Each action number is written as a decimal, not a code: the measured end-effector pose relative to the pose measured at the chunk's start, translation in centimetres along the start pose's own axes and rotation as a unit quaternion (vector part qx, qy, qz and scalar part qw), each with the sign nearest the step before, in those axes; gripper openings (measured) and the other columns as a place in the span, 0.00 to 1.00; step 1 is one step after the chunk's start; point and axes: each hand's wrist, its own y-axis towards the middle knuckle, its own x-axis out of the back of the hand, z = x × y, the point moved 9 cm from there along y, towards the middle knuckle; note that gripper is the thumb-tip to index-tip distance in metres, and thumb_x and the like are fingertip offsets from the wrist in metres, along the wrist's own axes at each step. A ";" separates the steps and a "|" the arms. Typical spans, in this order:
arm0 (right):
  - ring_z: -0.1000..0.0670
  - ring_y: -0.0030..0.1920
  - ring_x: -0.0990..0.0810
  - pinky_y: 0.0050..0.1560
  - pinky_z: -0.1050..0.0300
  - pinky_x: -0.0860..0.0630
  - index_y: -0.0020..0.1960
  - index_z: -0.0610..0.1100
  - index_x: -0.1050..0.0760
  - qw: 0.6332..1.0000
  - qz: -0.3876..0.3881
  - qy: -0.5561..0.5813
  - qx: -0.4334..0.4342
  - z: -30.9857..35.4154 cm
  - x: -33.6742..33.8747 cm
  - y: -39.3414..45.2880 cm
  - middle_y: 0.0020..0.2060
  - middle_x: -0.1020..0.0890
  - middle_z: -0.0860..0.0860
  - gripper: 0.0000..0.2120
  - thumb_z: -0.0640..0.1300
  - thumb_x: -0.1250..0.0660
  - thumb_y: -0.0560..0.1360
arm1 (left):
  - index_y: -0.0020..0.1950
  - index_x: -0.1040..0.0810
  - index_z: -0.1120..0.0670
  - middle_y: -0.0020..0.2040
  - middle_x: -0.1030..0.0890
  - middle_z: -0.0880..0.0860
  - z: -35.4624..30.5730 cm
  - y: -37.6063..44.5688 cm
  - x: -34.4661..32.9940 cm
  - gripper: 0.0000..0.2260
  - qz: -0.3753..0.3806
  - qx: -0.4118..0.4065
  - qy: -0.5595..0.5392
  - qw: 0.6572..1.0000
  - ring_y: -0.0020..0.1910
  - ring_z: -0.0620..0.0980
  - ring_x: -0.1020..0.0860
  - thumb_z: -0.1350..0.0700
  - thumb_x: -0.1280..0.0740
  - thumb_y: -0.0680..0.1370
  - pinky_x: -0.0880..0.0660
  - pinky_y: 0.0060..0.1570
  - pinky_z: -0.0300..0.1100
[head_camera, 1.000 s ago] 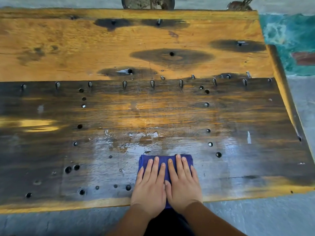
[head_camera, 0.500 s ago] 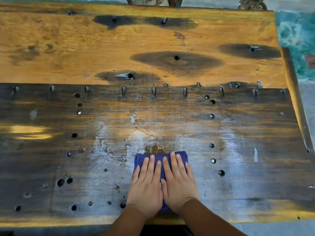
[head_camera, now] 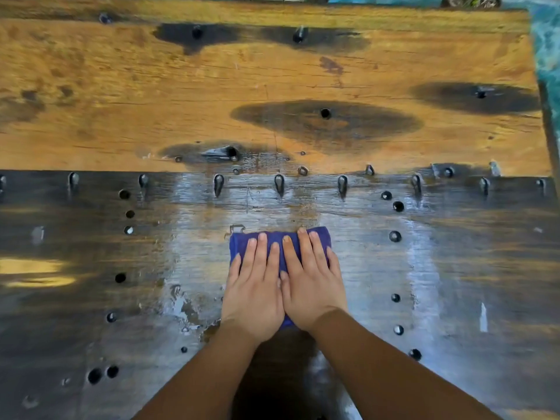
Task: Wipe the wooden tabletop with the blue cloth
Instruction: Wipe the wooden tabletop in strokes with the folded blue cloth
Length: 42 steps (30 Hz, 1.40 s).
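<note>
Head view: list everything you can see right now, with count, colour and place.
wooden tabletop: one, orange-brown far half, dark wet-looking near half, fills the view
folded blue cloth: one, blue, centre, flat on the dark half
round holes: many, black, scattered across both halves
dark stains: several, blackish, on the far half
teal surface: one, teal, beyond the right edge
left hand: one, flat on the cloth
right hand: one, flat on the cloth, beside the left
</note>
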 end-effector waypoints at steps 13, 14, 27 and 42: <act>0.48 0.76 0.51 0.70 0.46 0.50 0.78 0.53 0.48 0.997 -0.055 0.021 -0.046 0.1 4.7 9.8 0.78 0.43 0.51 0.27 0.57 0.57 0.79 | 0.78 0.60 0.50 0.79 0.60 0.51 3.2 10.1 3.4 0.25 -0.035 -0.004 0.002 0.999 0.77 0.49 0.63 0.45 0.58 0.82 0.58 0.75 0.50; 0.48 0.76 0.51 0.69 0.47 0.50 0.77 0.53 0.47 0.997 -0.056 0.019 -0.049 0.1 4.8 10.0 0.78 0.43 0.51 0.27 0.57 0.56 0.79 | 0.78 0.60 0.51 0.79 0.60 0.51 3.2 10.4 3.6 0.25 -0.035 -0.009 0.004 0.999 0.77 0.49 0.62 0.45 0.58 0.82 0.57 0.75 0.51; 0.45 0.74 0.43 0.63 0.46 0.44 0.75 0.50 0.38 0.997 -0.064 -0.013 -0.032 0.2 5.4 11.3 0.75 0.37 0.48 0.26 0.56 0.49 0.79 | 0.79 0.55 0.55 0.79 0.57 0.54 3.1 12.3 4.9 0.27 -0.021 -0.039 0.037 0.998 0.77 0.51 0.61 0.47 0.55 0.82 0.57 0.75 0.52; 0.46 0.78 0.53 0.73 0.45 0.49 0.79 0.49 0.49 0.991 -0.125 -0.041 0.038 -0.3 12.7 25.2 0.79 0.49 0.46 0.30 0.56 0.55 0.79 | 0.79 0.56 0.53 0.80 0.57 0.53 5.7 25.0 10.4 0.27 -0.094 0.002 0.011 0.996 0.77 0.51 0.60 0.46 0.58 0.82 0.60 0.74 0.50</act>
